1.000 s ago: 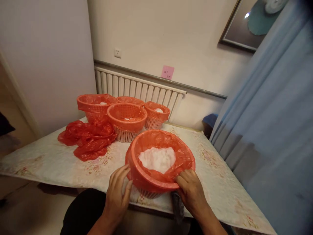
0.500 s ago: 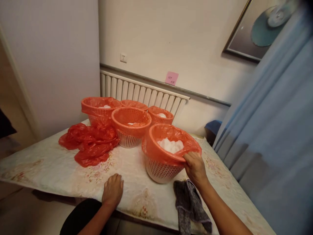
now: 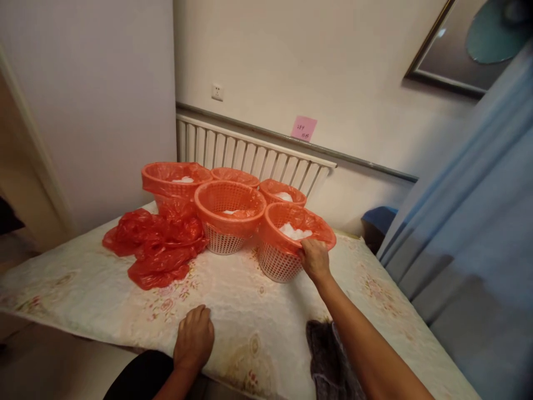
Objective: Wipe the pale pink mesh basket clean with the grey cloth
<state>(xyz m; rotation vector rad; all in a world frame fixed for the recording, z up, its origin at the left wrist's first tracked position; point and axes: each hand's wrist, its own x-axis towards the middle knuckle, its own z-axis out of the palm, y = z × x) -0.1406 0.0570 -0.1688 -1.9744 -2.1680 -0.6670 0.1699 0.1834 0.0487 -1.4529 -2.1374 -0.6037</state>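
My right hand [image 3: 315, 257] is pinching a bag-lined basket's [image 3: 280, 262] rim, my left hand [image 3: 195, 336] resting loosely unclenched on floral cloth [image 3: 241, 311]. A radiator [image 3: 249, 156] is standing beyond both.

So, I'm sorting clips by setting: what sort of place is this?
Probably an ordinary indoor room, perhaps domestic: there's a radiator, a blue curtain and a framed picture on the wall.

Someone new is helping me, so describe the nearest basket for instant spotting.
Find the floral cloth in front of the white radiator. Among the red-lined baskets there, the nearest basket is front right. Unlike its neighbours, it is held by the right hand.
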